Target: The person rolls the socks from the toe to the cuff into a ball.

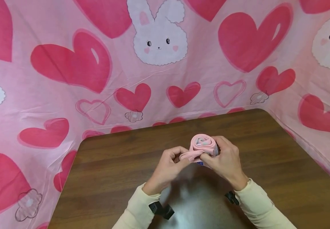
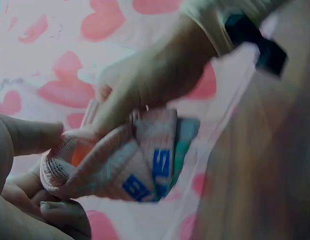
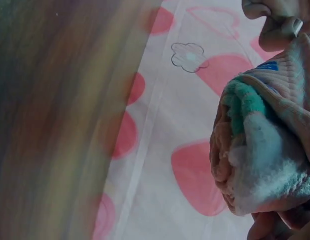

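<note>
A rolled pair of pink socks (image 1: 202, 142) is held up over the table, its spiral end facing up in the head view. The left hand (image 1: 167, 167) pinches the stretched ribbed cuff (image 2: 109, 170) between thumb and fingers. Around the roll curl the fingers of the right hand (image 1: 228, 160), while its thumb is tucked into the cuff's opening. Blue marks show on the ribbing in the left wrist view. From the right wrist, the roll's other end shows white and green fuzzy fabric (image 3: 270, 155); part of the right hand is hidden behind it.
A brown wood-grain table (image 1: 110, 171) lies below both hands. Pink cloth (image 1: 159, 76) printed with hearts and rabbits hangs along its back and sides. Black devices are strapped at both wrists, over cream sleeves (image 1: 139, 203).
</note>
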### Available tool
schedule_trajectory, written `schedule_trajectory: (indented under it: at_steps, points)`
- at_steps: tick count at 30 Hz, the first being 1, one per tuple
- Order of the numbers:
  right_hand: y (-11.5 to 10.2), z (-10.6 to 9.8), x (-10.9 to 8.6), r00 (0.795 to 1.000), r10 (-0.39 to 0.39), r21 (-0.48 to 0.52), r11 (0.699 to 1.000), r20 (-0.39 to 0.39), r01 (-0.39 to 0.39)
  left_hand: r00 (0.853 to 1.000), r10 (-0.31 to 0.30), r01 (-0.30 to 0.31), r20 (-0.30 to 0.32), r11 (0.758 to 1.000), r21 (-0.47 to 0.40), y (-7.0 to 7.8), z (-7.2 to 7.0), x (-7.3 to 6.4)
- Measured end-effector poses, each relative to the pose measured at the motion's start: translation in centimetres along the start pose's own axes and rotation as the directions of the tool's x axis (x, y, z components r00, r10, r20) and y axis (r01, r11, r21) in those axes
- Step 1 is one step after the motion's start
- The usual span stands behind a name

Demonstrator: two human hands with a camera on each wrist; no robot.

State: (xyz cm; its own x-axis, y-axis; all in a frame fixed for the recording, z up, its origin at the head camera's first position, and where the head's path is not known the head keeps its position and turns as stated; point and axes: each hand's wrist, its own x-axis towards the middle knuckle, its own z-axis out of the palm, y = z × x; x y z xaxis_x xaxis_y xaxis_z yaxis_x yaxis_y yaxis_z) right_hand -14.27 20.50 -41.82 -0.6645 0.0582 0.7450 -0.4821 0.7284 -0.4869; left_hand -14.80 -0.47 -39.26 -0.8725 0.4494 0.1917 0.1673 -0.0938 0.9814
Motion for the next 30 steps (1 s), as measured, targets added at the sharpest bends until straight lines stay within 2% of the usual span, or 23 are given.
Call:
schedule_trajectory:
  at_steps: [2,4,5,6,8,9,10,12,13,14,15,17,18,19,20,21,23,24,25,26,28,30]
  points:
    - [-0.1,-0.1,0.1,0.999,-0.041,-0.002,0.999,0.017,0.041,0.996,0.093,-0.094,0.013,0.99,0.109,0.1,-0.1,0.2]
    - [-0.3,-0.1,0.1,0.996,-0.08,0.0,0.997,0.047,0.08,0.981,0.19,-0.192,0.033,0.952,0.237,0.2,-0.2,0.4]
    - [-0.4,-0.2,0.1,0.992,-0.099,0.0,0.995,0.071,0.1,0.971,0.233,-0.236,0.045,0.923,0.305,0.2,-0.3,0.5]
    - [-0.5,-0.3,0.0,0.987,-0.122,-0.001,0.992,0.1,0.123,0.96,0.274,-0.273,0.053,0.883,0.382,0.2,-0.4,0.5]
    - [-0.7,-0.4,-0.1,0.973,-0.165,0.008,0.986,0.163,0.166,0.942,0.329,-0.315,0.066,0.799,0.512,0.1,-0.6,0.7]
    - [-0.7,-0.5,-0.2,0.963,-0.186,0.015,0.982,0.196,0.187,0.937,0.342,-0.324,0.075,0.766,0.555,0.1,-0.7,0.8]
    - [-0.8,-0.6,-0.3,0.951,-0.209,0.023,0.978,0.227,0.209,0.932,0.352,-0.332,0.085,0.737,0.589,0.0,-0.8,0.9]
    - [-0.7,-0.7,-0.5,0.932,-0.25,0.053,0.968,0.261,0.244,0.931,0.353,-0.331,0.094,0.704,0.629,-0.1,-1.0,1.3]
    - [-0.7,-0.7,-0.6,0.927,-0.268,0.082,0.963,0.263,0.256,0.934,0.343,-0.323,0.093,0.707,0.63,-0.2,-1.0,1.4]
    - [-0.6,-0.7,-0.7,0.921,-0.294,0.116,0.955,0.256,0.273,0.94,0.328,-0.312,0.091,0.722,0.617,-0.2,-1.0,1.6]
    - [-0.6,-0.7,-0.8,0.917,-0.317,0.158,0.945,0.243,0.285,0.948,0.305,-0.296,0.088,0.749,0.593,-0.3,-1.1,1.7]
    - [-0.6,-0.5,-1.2,0.915,-0.347,0.281,0.917,0.206,0.285,0.968,0.235,-0.246,0.085,0.847,0.47,-0.5,-1.2,1.9]
    - [-0.7,-0.4,-1.4,0.916,-0.355,0.362,0.892,0.187,0.272,0.978,0.187,-0.206,0.088,0.903,0.377,-0.6,-1.2,1.9]
    - [-0.9,-0.3,-1.7,0.919,-0.351,0.449,0.86,0.177,0.242,0.986,0.139,-0.16,0.092,0.948,0.276,-0.7,-1.2,1.9]
    - [-1.0,-0.3,-1.9,0.925,-0.34,0.533,0.821,0.168,0.205,0.991,0.091,-0.107,0.102,0.98,0.168,-0.7,-1.1,1.9]
    - [-1.3,-0.3,-2.1,0.935,-0.315,0.605,0.78,0.164,0.157,0.993,0.045,-0.053,0.109,0.996,0.07,-0.7,-1.1,1.9]
    - [-1.8,-0.5,-2.3,0.953,-0.26,0.698,0.712,0.158,0.079,0.994,-0.029,0.036,0.107,0.998,-0.058,-0.6,-0.9,1.8]
    - [-2.1,-0.6,-2.3,0.96,-0.236,0.721,0.69,0.15,0.057,0.992,-0.069,0.08,0.102,0.991,-0.103,-0.6,-0.7,1.7]
    - [-2.4,-0.7,-2.2,0.966,-0.218,0.731,0.681,0.138,0.049,0.989,-0.108,0.122,0.101,0.983,-0.14,-0.5,-0.6,1.7]
    - [-2.7,-0.8,-2.1,0.969,-0.216,0.727,0.683,0.116,0.065,0.983,-0.15,0.168,0.107,0.969,-0.181,-0.4,-0.5,1.6]
    - [-3.1,-1.0,-1.9,0.969,-0.233,0.693,0.711,0.078,0.115,0.965,-0.23,0.256,0.126,0.933,-0.252,-0.2,-0.4,1.5]
    - [-3.3,-0.8,-1.6,0.962,-0.269,0.664,0.727,0.039,0.176,0.939,-0.302,0.341,0.161,0.876,-0.343,0.2,-0.4,1.3]
